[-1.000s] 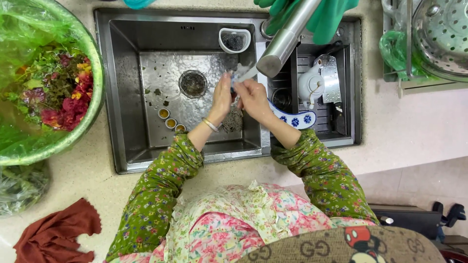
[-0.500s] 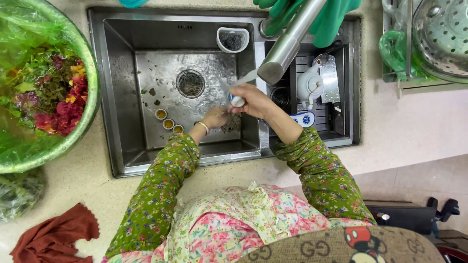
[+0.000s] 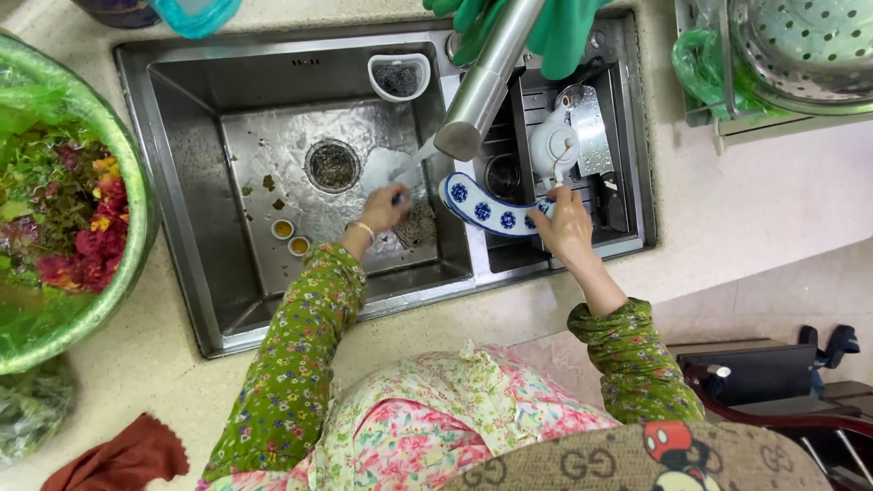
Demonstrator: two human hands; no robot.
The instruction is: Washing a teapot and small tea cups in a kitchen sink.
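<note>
White dish (image 3: 486, 209) with blue flower medallions; green floral sleeves (image 3: 291, 364); green gloves (image 3: 564, 32).

A pale speckled stone desk (image 3: 782, 195) carries everything, with a two-basin steel sink (image 3: 182, 200) set into its middle. On the left of the desk stands a big green bowl (image 3: 136, 245) of mixed leaves and red petals. Near it, at the near left corner, lie a clear bag of greens (image 3: 32, 409) and a crumpled rust-red cloth (image 3: 123, 455). At the far right sits a perforated steel colander (image 3: 805, 55) on a rack.
</note>
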